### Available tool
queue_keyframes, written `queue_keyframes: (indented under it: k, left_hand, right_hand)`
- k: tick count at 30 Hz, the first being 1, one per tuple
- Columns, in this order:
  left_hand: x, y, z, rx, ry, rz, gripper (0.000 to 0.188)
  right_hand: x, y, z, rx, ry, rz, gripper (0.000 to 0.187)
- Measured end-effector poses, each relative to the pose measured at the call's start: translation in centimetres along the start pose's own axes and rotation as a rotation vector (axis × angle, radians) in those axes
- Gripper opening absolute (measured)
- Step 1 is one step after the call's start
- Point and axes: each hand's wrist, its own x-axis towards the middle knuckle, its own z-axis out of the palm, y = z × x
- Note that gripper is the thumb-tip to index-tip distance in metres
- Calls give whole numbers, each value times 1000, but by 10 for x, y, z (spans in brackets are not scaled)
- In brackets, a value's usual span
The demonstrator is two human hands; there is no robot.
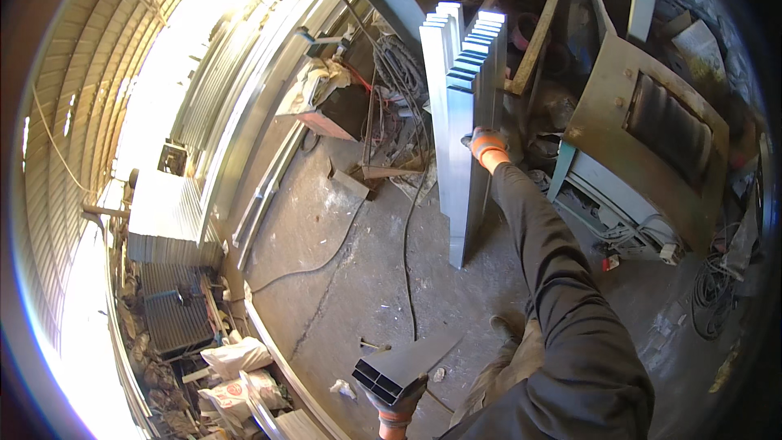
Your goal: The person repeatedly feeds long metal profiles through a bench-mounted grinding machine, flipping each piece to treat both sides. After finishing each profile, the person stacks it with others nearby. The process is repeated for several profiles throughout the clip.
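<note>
My left hand (399, 409), in a dark glove with an orange cuff, is closed around a hollow metal profile (407, 363). Its near end faces up and shows several rectangular chambers; the rest slants away low over the floor. With my right arm stretched forward, my right hand (487, 147), gloved alike, grips the side of an upright bundle of silvery metal profiles (460, 155). Their upper ends form a stepped row, and one longer piece reaches lowest toward the floor. The right fingertips are partly hidden against the metal.
A machine with a tan panel (603, 122) stands at right, by coiled cables (713, 297). A black cable (407, 253) crosses the concrete floor. Long metal bars (244, 114) and stacked sheets (167, 212) lie at left, white sacks (236, 356) lower down. A box (338, 110) stands behind.
</note>
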Motion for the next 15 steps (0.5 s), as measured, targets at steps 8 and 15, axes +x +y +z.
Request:
queue_keyframes:
  k: [8,15]
  left_hand:
    - [94,77,-44,-435,113,-399,109]
    - [244,108,-79,-973,5,-205,88]
  right_hand:
    - [-117,86,25,360,-234,-313,110]
    - [-437,46,45,803,-608,-1243,155]
